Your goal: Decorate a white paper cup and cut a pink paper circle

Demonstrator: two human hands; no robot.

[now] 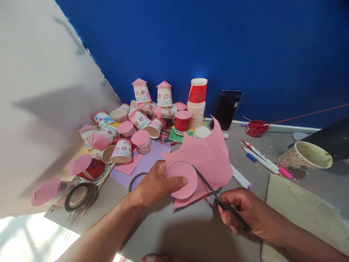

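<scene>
My left hand (156, 182) pinches a sheet of pink paper (208, 153), its thumb lying across a circle outlined in dark ink (182, 173). Black-handled scissors (209, 187) are gripped in my right hand (240, 209), their blades meeting the paper at the upper right of the circle's outline. The paper's outer edges are uneven, with a pointed strip rising at the top. Part of a dark ring (133, 182) shows behind my left hand. Beyond the paper stand decorated paper cups with pink paper tops, such as this upright one (164, 95).
A tall stack of paper cups (196, 105) and a phone (227, 109) lean near the blue wall. Markers (261, 160), a red container (255, 128) and a patterned cup (302, 156) are on the right. Black tape (79, 196) lies left, by several tumbled cups. Purple paper (121, 178) lies beneath.
</scene>
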